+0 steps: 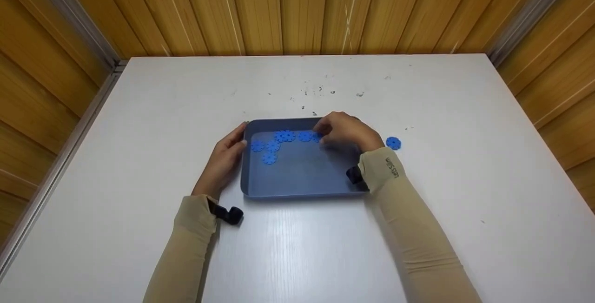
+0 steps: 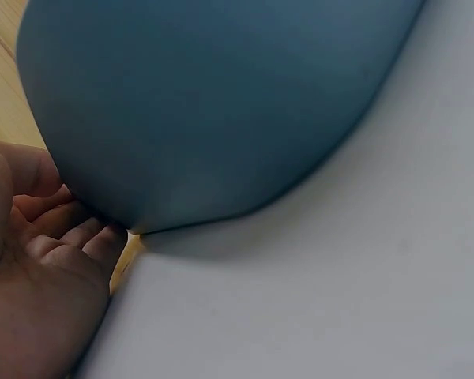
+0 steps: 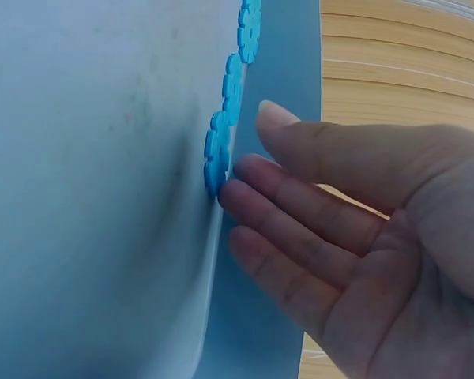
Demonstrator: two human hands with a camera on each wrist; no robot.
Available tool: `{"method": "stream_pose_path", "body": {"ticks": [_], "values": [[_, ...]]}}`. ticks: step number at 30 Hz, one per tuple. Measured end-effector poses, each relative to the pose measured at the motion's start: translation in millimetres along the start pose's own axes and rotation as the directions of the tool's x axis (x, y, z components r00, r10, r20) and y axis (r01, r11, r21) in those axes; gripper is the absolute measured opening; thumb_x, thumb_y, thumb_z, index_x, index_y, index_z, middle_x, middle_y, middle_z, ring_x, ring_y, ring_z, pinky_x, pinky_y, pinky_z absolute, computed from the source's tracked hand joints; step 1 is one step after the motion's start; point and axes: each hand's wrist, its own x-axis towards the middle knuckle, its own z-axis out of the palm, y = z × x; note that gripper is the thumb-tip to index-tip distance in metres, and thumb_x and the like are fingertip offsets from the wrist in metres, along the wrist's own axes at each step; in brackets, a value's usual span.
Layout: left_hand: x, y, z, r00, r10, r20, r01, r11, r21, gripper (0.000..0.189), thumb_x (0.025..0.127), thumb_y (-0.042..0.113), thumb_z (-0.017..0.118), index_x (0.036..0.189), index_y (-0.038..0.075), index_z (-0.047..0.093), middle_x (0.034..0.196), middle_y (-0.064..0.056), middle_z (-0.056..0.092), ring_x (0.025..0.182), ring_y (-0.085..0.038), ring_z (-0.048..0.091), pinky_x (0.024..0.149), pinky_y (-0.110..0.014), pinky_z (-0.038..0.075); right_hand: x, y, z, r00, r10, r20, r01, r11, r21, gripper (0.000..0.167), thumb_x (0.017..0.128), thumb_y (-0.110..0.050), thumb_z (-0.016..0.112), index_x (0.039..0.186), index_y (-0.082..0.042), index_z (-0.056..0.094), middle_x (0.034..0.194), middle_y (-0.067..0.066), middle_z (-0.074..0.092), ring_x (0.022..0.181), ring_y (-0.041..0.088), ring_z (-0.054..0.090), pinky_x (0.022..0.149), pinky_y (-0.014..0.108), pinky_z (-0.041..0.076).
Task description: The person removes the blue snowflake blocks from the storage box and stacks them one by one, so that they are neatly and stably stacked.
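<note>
A shallow grey-blue tray [image 1: 307,177] sits on the white table, with several blue notched plastic discs lying along its far and left sides. My left hand [image 1: 225,156] grips the tray's left rim, thumb at the top edge and fingers against the outer wall. Inside the tray's far right part is my right hand [image 1: 348,131], its thumb apart from loosely extended fingers. In the right wrist view those fingertips are right at a blue disc [image 3: 216,154] by the far wall, and nothing lies between thumb and fingers. Another blue disc [image 1: 269,157] lies nearer the left.
One more blue disc [image 1: 393,143] lies on the white table [image 1: 465,163], right of the tray. Dark marks dot the tabletop behind the tray. Wood-look panels [image 1: 302,10] rise along the table's back and sides.
</note>
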Motion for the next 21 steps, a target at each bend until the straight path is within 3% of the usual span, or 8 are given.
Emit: {"method": "stream_pose_path", "body": {"ticks": [15,21], "values": [[-0.2,0.1,-1.3,1.0,-0.004,-0.016,0.005,0.996,0.086,0.055,0.098,0.005,0.042,0.151,0.015,0.031,0.159,0.001,0.025,0.148,-0.012,0.016,0.122,-0.029,0.016,3.6,1,10,0.998,-0.056,-0.041,0.056,0.998,-0.003,0.04,0.083,-0.007,0.071,0.123,-0.006,0.066,0.117,0.011,0.066,0.105,0.026,0.061,0.093,0.041,0.051],[1.3,-0.5,-0.4,1.0,-0.002,-0.019,0.004,0.998,0.067,0.054,0.098,0.004,0.041,0.151,0.014,0.031,0.159,0.0,0.026,0.148,-0.012,0.017,0.122,-0.03,0.015,5.6,1,13,0.997,-0.06,-0.04,0.06,0.998,-0.007,0.039,0.083,-0.006,0.071,0.122,-0.004,0.065,0.119,0.012,0.066,0.106,0.027,0.061,0.093,0.04,0.052]]}}
